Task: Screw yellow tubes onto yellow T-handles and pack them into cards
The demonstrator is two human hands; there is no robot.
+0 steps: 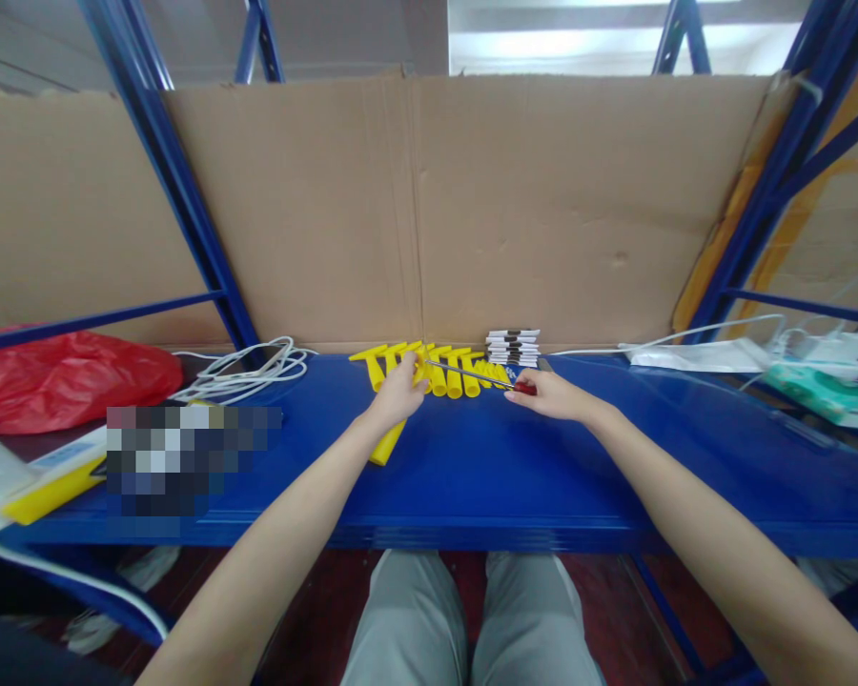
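Observation:
My left hand (398, 391) is closed around a yellow plastic handle (388, 444), whose tube end sticks out below the wrist toward me. The far end of that handle is partly covered by my fingers. In my closed right hand (554, 394) is a screwdriver (524, 388) with a red grip. Its long metal shaft points left, and the tip reaches the yellow part by my left fingertips; whether it touches a screw is too small to tell. Behind the hands stands a row of yellow T-shaped handles (455, 383). Small yellow pieces (499, 374) lie at the row's right end.
A stack of white packets with dark bands (513, 348) stands against the cardboard wall (543, 210). On the left are a coiled white cable (257, 373), a red plastic bag (78, 376) and a blurred-out area. A green packet (822, 391) and cables lie right. Blue posts frame the bench (486, 476).

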